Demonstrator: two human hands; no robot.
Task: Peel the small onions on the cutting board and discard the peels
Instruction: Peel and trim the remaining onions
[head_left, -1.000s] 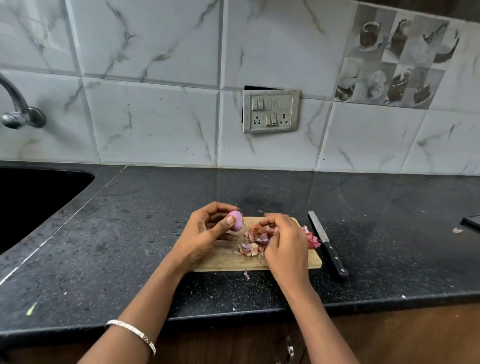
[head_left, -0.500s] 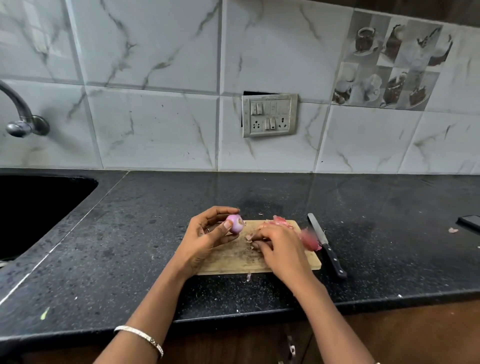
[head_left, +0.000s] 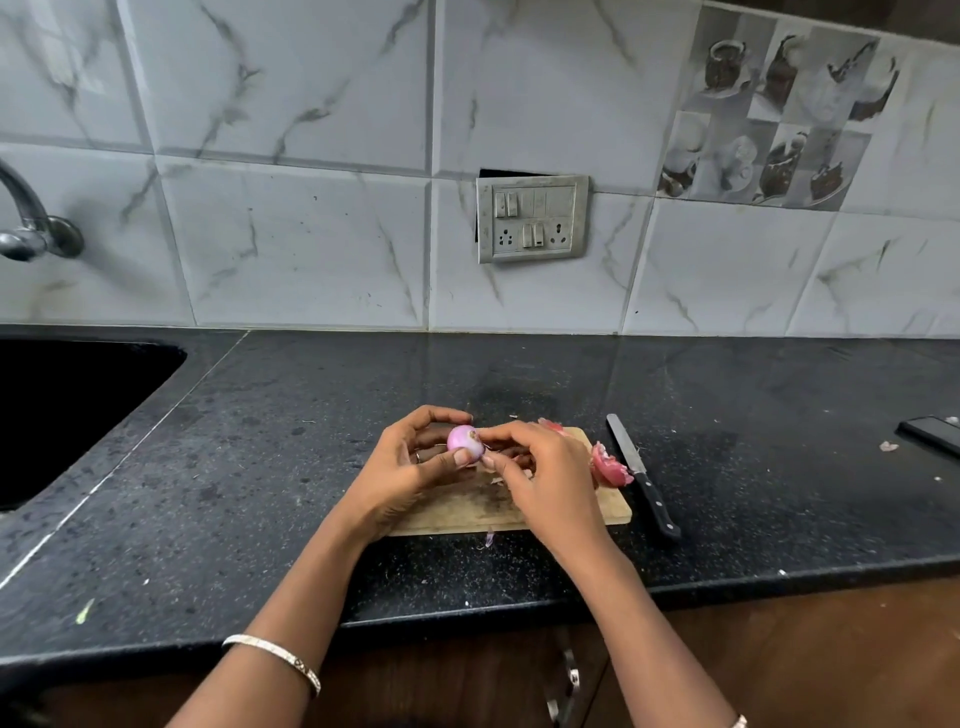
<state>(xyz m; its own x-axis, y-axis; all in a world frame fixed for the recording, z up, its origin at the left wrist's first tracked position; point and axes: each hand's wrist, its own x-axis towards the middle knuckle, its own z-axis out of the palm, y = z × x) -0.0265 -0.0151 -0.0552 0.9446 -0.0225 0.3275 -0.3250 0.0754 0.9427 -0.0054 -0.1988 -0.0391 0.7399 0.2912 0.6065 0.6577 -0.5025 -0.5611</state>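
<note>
A small pink-purple onion is held above the wooden cutting board. My left hand grips it between thumb and fingers. My right hand touches the onion's right side with its fingertips pinched at the skin. Reddish peels lie piled at the board's right edge, and another peel sits at its far edge. My hands hide most of the board's middle.
A black-handled knife lies on the black counter just right of the board. A dark sink is at the left under a tap. A flat dark object and a peel scrap lie at far right.
My right hand left the peel pile on the board and came up to the onion held in my left hand. The peels were pushed toward the board's right edge.
</note>
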